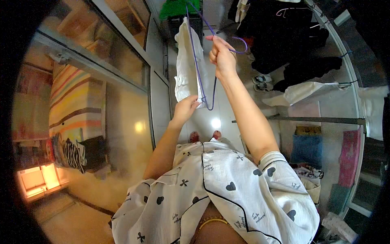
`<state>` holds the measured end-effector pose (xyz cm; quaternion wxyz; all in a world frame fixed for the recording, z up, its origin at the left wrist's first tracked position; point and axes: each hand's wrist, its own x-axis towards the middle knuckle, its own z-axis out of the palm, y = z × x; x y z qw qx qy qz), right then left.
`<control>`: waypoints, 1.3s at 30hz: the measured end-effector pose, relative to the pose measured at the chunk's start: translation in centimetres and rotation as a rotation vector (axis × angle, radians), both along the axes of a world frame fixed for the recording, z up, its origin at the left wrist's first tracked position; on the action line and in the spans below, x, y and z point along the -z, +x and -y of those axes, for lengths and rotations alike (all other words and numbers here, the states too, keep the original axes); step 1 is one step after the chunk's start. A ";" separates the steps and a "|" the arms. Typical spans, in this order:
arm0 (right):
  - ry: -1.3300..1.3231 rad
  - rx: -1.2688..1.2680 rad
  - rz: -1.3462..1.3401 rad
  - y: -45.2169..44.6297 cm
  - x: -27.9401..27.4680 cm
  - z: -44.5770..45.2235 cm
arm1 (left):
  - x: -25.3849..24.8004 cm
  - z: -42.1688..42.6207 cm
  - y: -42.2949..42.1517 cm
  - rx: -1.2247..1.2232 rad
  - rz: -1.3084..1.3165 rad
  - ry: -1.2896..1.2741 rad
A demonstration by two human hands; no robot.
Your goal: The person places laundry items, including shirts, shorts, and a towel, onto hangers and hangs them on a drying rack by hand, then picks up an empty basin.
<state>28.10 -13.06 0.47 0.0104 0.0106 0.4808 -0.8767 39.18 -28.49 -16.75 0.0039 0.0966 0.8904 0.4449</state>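
Observation:
A purple wire hanger (pixel 215 88) is held out in front of my body, its hook turned to the right. My right hand (pixel 222 56) is closed around the hanger close to the hook. White cloth (pixel 183 65), possibly a garment or towel, lies along the hanger's long bar. At the near end of that bar, my left hand (pixel 187 109) pinches the corner of the cloth between thumb and fingers. Its thumb is close to the hanger's bend; whether it also touches the wire I cannot tell.
Dark clothes (pixel 284 36) hang on the right beside a metal rail (pixel 350 61). Shoes (pixel 263 83) stand on the tiled floor beneath. A glass sliding door (pixel 122 101) runs along the left, with a striped bedspread (pixel 75 97) behind it. Something green (pixel 174 9) is at the far end.

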 end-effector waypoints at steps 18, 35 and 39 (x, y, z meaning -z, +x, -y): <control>-0.019 0.204 0.051 -1.9 2.2 -1.3 | -1.1 -2.3 2.1 -0.186 -0.036 -0.076; 0.026 0.363 0.066 -4.2 3.5 -1.5 | -3.2 -3.0 1.3 -0.106 -0.235 -0.445; 0.011 0.309 0.033 -2.7 2.6 -0.9 | -2.4 -3.6 1.4 -0.115 -0.253 -0.458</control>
